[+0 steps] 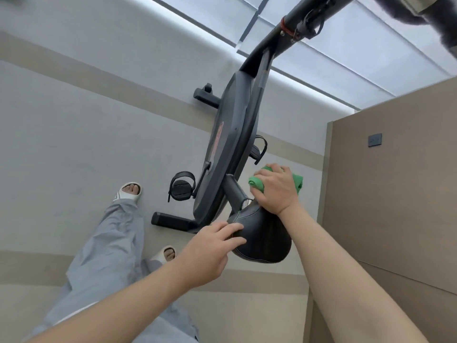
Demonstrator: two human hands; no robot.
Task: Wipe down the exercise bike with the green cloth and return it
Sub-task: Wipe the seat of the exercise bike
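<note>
my right hand (274, 189) grips the bunched green cloth (257, 183), fingers curled over it, at the nose of the black saddle (267, 233) on the exercise bike (222, 149). my left hand (210, 253) rests on the saddle's near left edge, fingers straight and slightly spread. the seat post (235, 191) sits just left of the cloth.

A pale grey floor (74, 125) with beige stripes (103, 78) fills most of the view. A tan wood-grain wall (395, 206) stands at the right, with a small dark plate (374, 139) fixed on it. A window (346, 45) with a dark frame runs along the top. Grey trousers (108, 256) and two white slippers (128, 191) show at lower left.
</note>
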